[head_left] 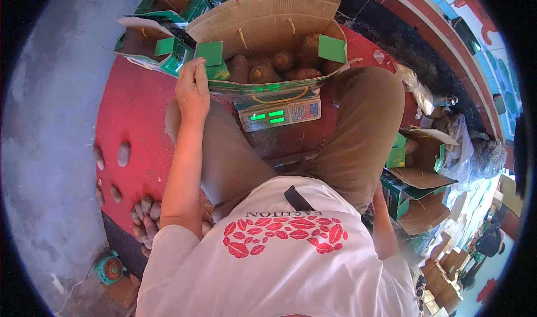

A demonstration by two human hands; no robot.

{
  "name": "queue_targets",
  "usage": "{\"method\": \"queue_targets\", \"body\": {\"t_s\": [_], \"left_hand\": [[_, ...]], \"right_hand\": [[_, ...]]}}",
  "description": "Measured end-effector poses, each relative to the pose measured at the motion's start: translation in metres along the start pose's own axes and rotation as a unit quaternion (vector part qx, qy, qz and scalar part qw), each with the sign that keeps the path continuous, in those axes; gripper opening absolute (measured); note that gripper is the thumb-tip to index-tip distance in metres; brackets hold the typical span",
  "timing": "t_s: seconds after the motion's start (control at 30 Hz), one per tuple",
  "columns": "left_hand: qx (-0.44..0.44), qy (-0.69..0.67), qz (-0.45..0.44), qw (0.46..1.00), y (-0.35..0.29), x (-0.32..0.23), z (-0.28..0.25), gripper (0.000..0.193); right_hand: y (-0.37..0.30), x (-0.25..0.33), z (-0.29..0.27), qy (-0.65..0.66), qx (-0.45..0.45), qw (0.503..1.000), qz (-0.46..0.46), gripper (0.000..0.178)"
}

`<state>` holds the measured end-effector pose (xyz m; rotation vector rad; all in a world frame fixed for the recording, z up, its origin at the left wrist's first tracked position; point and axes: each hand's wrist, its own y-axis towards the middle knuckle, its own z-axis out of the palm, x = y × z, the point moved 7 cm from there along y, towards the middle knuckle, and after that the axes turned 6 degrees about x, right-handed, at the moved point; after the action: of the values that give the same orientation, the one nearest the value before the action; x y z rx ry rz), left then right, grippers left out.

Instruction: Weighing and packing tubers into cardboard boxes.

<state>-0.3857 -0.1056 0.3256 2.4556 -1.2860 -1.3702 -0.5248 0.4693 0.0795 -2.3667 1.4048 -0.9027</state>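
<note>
A large open cardboard box [263, 23] with green side flaps stands before me, holding several brown, reddish sweet potatoes [282, 61]. It appears to rest on a digital scale [282, 114], whose green displays are lit below the box's near edge. At the box's near left corner, beside the green flap [210, 53], my left hand [193, 90] is closed on the edge, its fingers bent over it. My right forearm [384, 222] reaches down past my right thigh, and the leg hides that hand.
More green cardboard boxes stand at the far left [151, 43] and by my right side [419, 155]. Loose sweet potatoes [123, 154] lie on the red mat [128, 104], with a pile [146, 219] near my left elbow. A teal dial scale [111, 268] stands at lower left.
</note>
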Motion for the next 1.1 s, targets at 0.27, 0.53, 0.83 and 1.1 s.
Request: {"method": "queue_targets", "body": {"t_s": [0.27,0.53,0.83,1.1], "left_hand": [[0.019,0.027,-0.013,0.999,-0.001,0.001,-0.004,0.029],[-0.009,0.014,0.022,1.0,-0.004,-0.002,-0.009,0.022],[-0.035,-0.039,-0.03,0.998,-0.01,-0.017,-0.044,0.022],[-0.046,-0.09,0.012,0.995,0.021,-0.075,-0.068,0.024]], "right_hand": [[-0.056,0.083,-0.113,0.239,-0.017,0.957,0.165,0.054],[-0.055,0.098,-0.167,0.335,-0.135,0.931,0.047,0.051],[-0.045,0.12,-0.216,0.422,-0.223,0.878,-0.032,0.049],[-0.05,0.192,-0.296,0.444,-0.304,0.825,-0.17,0.053]]}}
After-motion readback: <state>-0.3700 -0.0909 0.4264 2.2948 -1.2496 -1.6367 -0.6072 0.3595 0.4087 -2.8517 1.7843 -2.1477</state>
